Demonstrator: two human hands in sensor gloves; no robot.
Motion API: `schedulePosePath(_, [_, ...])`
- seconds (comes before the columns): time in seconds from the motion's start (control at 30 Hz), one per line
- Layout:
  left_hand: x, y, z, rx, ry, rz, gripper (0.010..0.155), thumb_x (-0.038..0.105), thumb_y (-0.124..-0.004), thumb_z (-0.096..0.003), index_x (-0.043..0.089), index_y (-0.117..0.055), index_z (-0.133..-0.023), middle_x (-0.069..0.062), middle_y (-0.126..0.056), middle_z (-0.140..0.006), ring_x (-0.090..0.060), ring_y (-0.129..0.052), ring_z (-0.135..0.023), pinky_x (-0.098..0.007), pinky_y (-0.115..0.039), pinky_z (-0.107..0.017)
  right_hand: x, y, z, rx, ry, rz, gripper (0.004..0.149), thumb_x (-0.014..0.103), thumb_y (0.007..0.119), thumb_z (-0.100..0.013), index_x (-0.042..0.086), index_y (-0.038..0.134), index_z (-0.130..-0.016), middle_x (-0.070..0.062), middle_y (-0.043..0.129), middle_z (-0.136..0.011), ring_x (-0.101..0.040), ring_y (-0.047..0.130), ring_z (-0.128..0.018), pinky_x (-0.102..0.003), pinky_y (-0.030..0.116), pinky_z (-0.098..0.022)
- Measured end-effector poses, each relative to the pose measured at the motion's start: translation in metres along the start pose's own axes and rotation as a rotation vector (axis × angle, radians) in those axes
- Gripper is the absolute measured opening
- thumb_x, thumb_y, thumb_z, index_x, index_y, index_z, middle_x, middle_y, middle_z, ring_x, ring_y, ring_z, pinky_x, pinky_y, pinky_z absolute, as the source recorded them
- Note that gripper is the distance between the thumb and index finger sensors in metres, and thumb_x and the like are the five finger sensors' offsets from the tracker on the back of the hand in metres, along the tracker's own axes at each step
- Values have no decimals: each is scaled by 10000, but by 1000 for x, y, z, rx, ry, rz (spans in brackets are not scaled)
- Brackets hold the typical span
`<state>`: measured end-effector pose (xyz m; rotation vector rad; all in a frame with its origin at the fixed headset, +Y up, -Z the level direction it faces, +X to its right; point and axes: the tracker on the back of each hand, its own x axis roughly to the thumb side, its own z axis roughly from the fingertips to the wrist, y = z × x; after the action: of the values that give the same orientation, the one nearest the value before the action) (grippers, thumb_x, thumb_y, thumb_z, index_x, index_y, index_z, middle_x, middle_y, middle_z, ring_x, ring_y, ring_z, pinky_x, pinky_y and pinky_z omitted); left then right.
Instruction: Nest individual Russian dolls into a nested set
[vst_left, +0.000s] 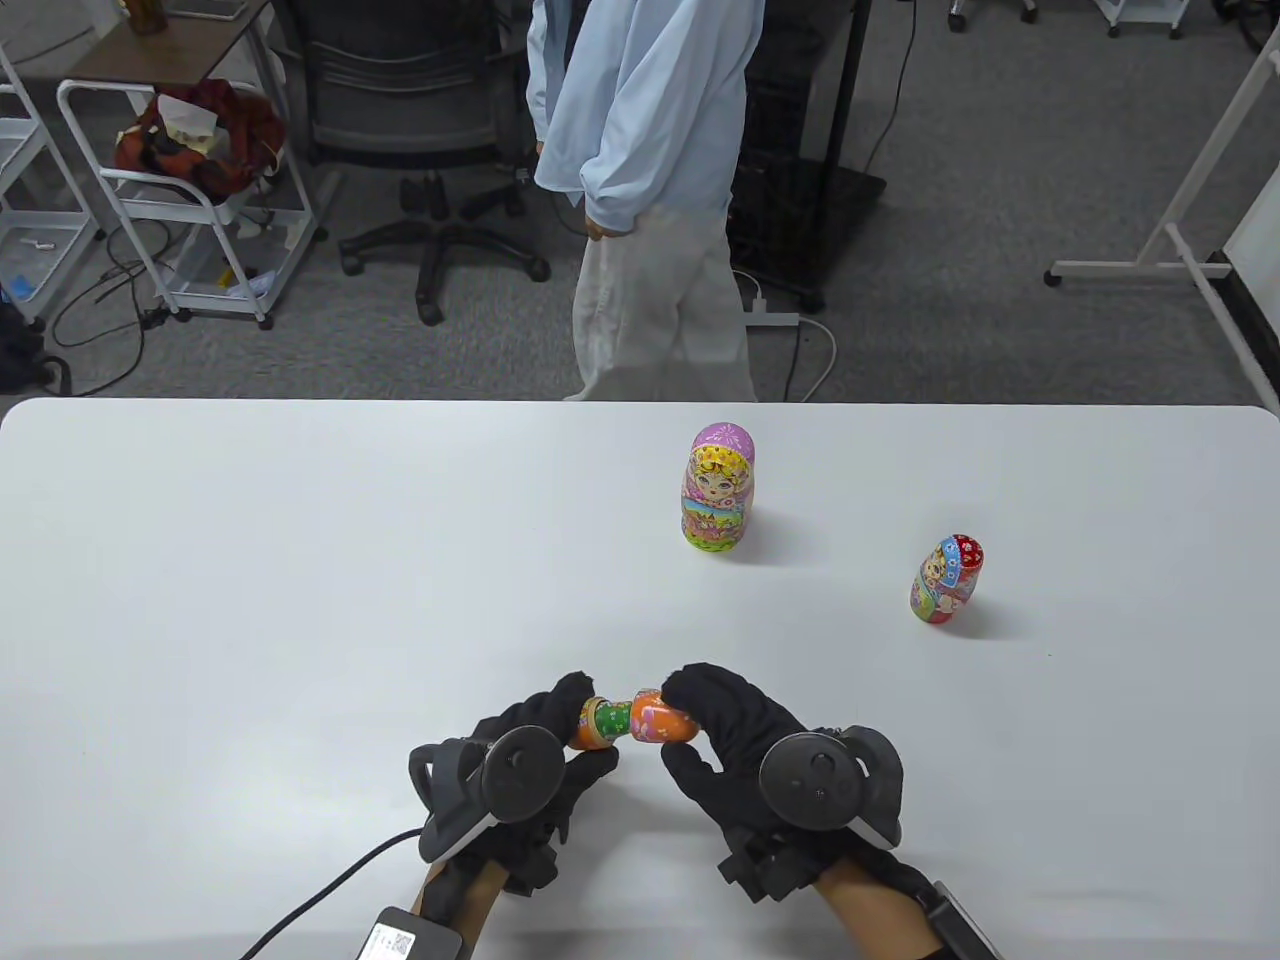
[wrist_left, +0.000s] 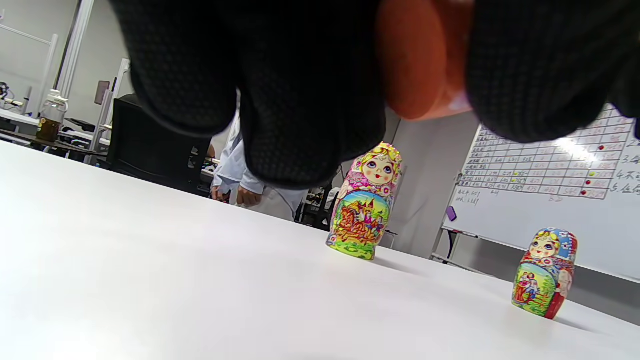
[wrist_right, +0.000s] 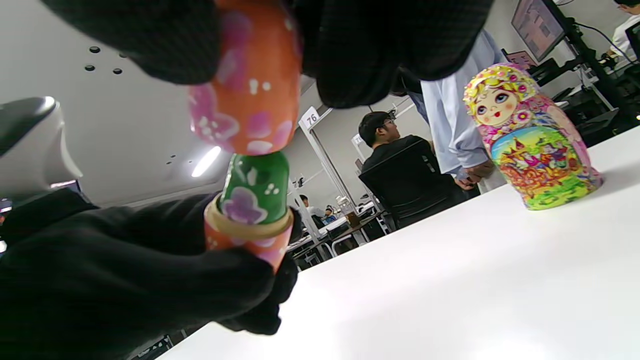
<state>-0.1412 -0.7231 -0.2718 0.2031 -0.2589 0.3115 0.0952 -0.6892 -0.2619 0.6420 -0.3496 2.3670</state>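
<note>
While both gloved hands meet near the front edge of the white table (vst_left: 250, 560), the left hand (vst_left: 520, 770) holds the orange lower half (vst_left: 583, 732) of a small doll, and a green doll (vst_left: 607, 717) sits inside it with its top sticking out. The right hand (vst_left: 745, 745) holds the orange upper half (vst_left: 662, 722) just beside that green top; in the right wrist view the 2 pieces seem to touch, but the cap is not closed over the lower half. So each grip is clamped on 1 half, the fingers closed around it. Further back on the table, right of the middle, the pink doll (vst_left: 718, 488) stands upright, the biggest of them. The red and blue doll (vst_left: 945, 579) stands to the right of it and nearer to the hands, well apart from both. Behind the table a person in a light blue coat (vst_left: 650, 130) is standing, and an office chair (vst_left: 420, 110) is at the left of this person.
</note>
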Motion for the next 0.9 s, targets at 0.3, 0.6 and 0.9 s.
schedulePosePath(0.3, [11, 4, 2, 38, -55, -22, 790, 620, -872, -326, 236, -671, -986, 24, -940, -811, -88, -1040, -618, -406, -872, -550, -1, 7, 0, 58, -8, 14, 638, 421, 822, -444, 327, 463, -963, -81, 600, -1035, -226, 831, -799, -440, 744, -617])
schedulePosePath(0.6, [16, 5, 4, 71, -88, -48, 790, 617, -882, -319, 244, -671, -982, 29, -939, -809, -79, -1039, -616, -401, -874, -549, 1, 14, 0, 97, -22, 24, 634, 424, 822, -445, 331, 471, -964, -76, 605, -1034, -219, 833, -798, -442, 744, -617])
schedulePosePath(0.9, [18, 5, 4, 75, -108, -65, 786, 607, -905, -306, 227, -714, -967, 25, -976, -766, -75, -1058, -575, -395, -887, -536, 0, 13, 0, 106, -15, 25, 614, 421, 829, -447, 328, 512, -964, -81, 624, -1027, -225, 842, -787, -447, 747, -614])
